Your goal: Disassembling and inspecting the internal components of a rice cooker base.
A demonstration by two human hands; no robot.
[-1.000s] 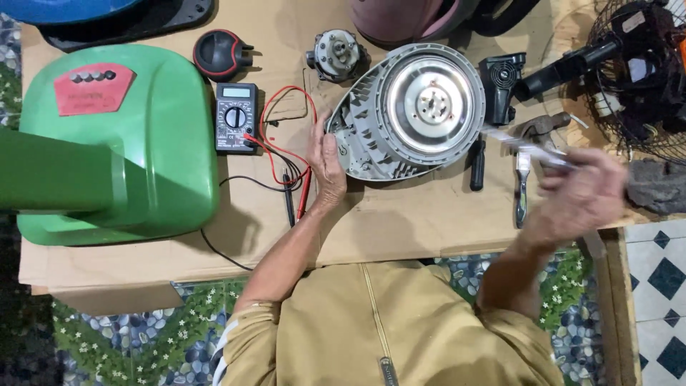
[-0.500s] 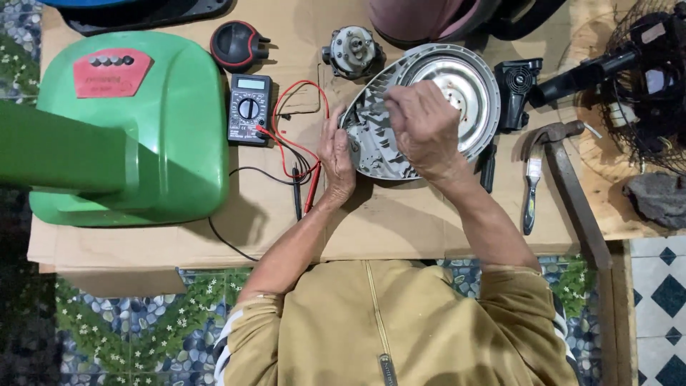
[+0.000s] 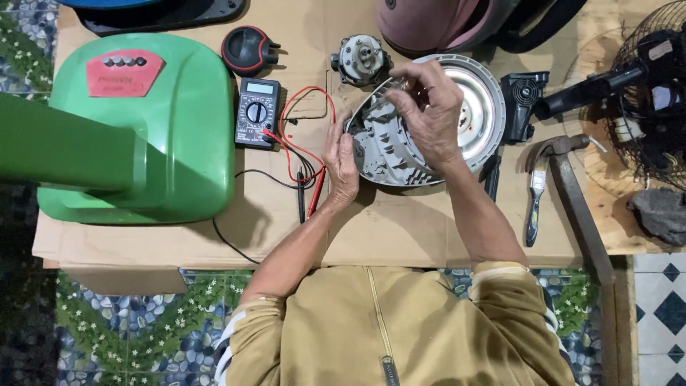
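Note:
A round grey and silver appliance housing (image 3: 480, 107) lies on the cardboard-covered table (image 3: 400, 229). My left hand (image 3: 341, 161) grips its left rim, thumb against the ribbed grey side. My right hand (image 3: 429, 114) hovers over the housing's upper left, fingers pinched on a thin metal tool (image 3: 379, 96) whose tip points down-left into the housing. The hand hides where the tool ends. A black multimeter (image 3: 257, 113) lies just left of my left hand, with its red and black leads (image 3: 304, 146) looping beside my wrist.
A large green fan base (image 3: 164, 121) fills the left. A small motor (image 3: 361, 61), a black round plug (image 3: 246, 50) and a pink housing (image 3: 443, 25) sit at the back. A black part (image 3: 523, 96), brush (image 3: 532, 204), hammer (image 3: 572, 179) and fan cage (image 3: 654, 100) lie right.
My right hand has swung from the right side of the table, by the hammer, leftward onto the housing's upper left with the thin tool. My left hand stays on the rim.

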